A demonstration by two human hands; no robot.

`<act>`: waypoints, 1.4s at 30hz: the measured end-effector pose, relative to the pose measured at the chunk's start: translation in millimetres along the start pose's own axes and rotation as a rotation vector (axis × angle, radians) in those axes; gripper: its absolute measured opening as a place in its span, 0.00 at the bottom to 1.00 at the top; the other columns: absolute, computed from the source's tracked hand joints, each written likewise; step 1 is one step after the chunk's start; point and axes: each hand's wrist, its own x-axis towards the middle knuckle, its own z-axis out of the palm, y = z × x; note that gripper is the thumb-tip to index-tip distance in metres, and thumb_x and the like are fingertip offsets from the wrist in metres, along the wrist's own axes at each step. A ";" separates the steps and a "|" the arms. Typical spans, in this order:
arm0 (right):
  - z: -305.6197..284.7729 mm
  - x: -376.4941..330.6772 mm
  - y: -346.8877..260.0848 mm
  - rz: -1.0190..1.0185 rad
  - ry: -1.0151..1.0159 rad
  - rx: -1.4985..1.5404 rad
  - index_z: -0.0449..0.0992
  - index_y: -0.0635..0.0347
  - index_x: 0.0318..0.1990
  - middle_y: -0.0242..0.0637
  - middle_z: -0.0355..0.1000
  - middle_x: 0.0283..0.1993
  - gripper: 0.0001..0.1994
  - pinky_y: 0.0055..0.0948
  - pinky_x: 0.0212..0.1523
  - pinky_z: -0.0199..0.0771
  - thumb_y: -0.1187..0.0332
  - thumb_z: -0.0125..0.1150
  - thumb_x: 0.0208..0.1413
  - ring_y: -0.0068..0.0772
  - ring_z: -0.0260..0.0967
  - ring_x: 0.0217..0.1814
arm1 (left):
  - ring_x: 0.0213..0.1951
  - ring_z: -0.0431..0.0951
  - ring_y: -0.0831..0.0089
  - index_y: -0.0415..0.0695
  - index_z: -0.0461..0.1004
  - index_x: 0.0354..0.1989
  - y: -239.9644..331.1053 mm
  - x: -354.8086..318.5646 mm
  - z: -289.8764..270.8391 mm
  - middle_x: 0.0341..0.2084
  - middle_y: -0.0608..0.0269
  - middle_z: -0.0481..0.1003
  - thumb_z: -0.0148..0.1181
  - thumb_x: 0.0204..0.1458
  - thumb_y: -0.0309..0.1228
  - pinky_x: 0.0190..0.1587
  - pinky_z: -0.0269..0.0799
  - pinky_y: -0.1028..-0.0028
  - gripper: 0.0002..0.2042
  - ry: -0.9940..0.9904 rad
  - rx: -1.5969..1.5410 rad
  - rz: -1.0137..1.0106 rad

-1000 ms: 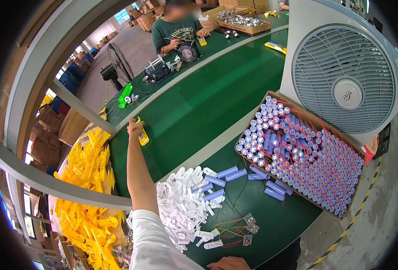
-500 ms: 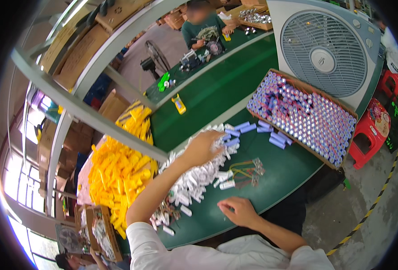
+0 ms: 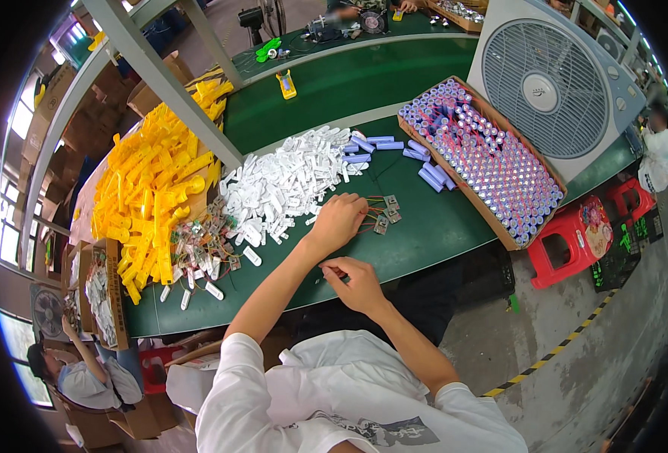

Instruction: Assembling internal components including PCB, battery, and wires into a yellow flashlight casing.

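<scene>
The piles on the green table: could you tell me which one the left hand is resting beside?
The white pile: the left hand lies at its near edge, by small wired boards. The yellow pile sits farther left.

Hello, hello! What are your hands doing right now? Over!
Left hand down on small wired circuit boards, beside the white clip pile. Right hand near the green table edge, fingers pinched; contents unclear. Nothing blocking.

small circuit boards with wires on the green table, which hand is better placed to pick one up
Probably the left hand: it rests right beside the small circuit boards, fingers almost on their wires. The right hand sits nearer the table edge.
</scene>
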 end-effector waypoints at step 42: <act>-37.3 4.5 12.2 0.346 0.195 0.942 0.73 0.68 0.41 0.33 0.70 0.31 0.09 0.20 0.30 0.64 0.69 0.53 0.63 0.19 0.63 0.27 | 0.43 0.77 0.69 0.33 0.69 0.52 12.0 -139.4 -36.9 0.43 0.56 0.74 0.59 0.50 0.15 0.50 0.72 0.72 0.19 0.579 -1.461 -0.555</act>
